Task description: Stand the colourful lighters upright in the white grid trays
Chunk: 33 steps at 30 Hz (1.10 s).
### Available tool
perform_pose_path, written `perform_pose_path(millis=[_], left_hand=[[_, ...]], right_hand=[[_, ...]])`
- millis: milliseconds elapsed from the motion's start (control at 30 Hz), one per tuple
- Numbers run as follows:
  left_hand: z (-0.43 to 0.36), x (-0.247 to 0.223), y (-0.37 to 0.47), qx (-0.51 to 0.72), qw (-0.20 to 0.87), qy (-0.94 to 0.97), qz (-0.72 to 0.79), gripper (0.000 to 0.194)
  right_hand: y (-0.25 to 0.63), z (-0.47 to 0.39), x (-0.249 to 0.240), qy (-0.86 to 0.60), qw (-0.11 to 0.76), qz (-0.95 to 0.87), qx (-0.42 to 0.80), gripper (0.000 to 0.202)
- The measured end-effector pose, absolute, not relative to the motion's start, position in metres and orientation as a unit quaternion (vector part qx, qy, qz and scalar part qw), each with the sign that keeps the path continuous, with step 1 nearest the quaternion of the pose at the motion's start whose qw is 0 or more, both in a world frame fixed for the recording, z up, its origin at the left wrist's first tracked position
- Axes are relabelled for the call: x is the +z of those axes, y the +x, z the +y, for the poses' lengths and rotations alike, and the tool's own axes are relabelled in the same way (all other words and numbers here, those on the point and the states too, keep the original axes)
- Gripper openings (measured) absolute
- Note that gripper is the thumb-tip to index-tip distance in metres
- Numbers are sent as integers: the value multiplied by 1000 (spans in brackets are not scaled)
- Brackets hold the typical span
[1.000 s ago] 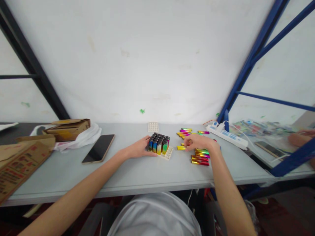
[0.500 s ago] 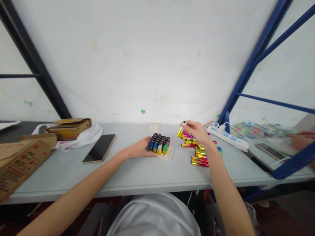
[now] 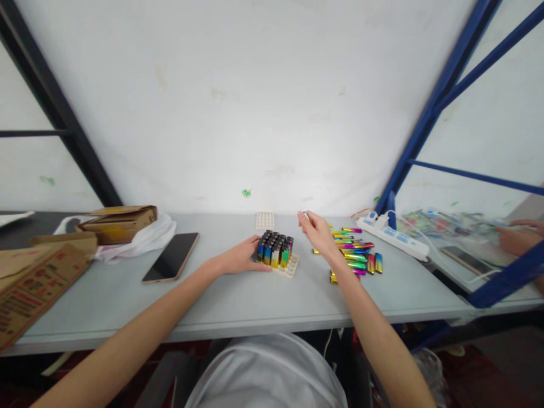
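Standing on the grey surface [image 3: 238, 300], middle of the frame: one pale tray [image 3: 293, 267] of round sockets, bearing a close block of upright lighters [image 3: 274, 249], black tops up, bodies metallic in blue, yellow and green. Sockets along its right side are bare.

Head view, item by item, as I see it from here.

Left hand [image 3: 243, 256], one, left of centre: thumb along the near side of the tray, other fingers behind its left side, parted about the block and holding the tray.

Right hand [image 3: 317, 231], one, right of centre, raised: fingers narrow, pinching what appears to be a single lighter [image 3: 305, 213]; a small dark end shows, the rest hidden.

Loose lighters [image 3: 357, 258], a heap, right of centre, lying flat, gold, green, magenta and red, partly behind the right forearm.

Second tray [image 3: 265, 220], one, above the block, near the wall.

Phone [image 3: 170, 258], dark-screened, left of centre.

Open small box [image 3: 121, 224] amid white plastic [image 3: 165, 231], left; larger printed carton [image 3: 40, 289], left edge.

Power strip [image 3: 393, 236], white, right, beside a blue frame [image 3: 419, 124].

Another person's hand [image 3: 516, 241], blurred, right edge.
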State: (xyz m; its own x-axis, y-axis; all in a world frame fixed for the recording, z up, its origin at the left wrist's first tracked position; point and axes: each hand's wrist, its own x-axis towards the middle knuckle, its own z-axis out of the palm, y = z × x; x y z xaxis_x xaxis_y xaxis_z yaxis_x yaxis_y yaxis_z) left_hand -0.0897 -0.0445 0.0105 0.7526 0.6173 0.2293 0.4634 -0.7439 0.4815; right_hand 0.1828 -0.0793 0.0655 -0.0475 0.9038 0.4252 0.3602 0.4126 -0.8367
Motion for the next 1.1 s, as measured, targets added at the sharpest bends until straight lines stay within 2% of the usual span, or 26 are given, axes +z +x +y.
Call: perform_pose_path(millis=[100, 233, 400, 667, 933, 1100], left_hand=[[-44, 11, -89, 189, 199, 916, 294, 66], [-42, 9, -89, 188, 196, 915, 298, 71], [-40, 7, -89, 198, 199, 914, 294, 72], [-44, 11, -88, 183, 199, 916, 297, 71], [-42, 9, -89, 193, 203, 914, 295, 72], [-43, 10, -89, 197, 202, 913, 294, 69]], right_hand=[[183, -80, 62, -506, 504, -682, 159, 56], [182, -83, 62, -528, 480, -692, 112, 47], [179, -84, 62, -534, 469, -697, 97, 37], [180, -83, 63, -524, 476, -700, 95, 51], [181, -83, 58, -525, 434, -727, 86, 34], [182, -85, 64, -515, 415, -746, 74, 40]])
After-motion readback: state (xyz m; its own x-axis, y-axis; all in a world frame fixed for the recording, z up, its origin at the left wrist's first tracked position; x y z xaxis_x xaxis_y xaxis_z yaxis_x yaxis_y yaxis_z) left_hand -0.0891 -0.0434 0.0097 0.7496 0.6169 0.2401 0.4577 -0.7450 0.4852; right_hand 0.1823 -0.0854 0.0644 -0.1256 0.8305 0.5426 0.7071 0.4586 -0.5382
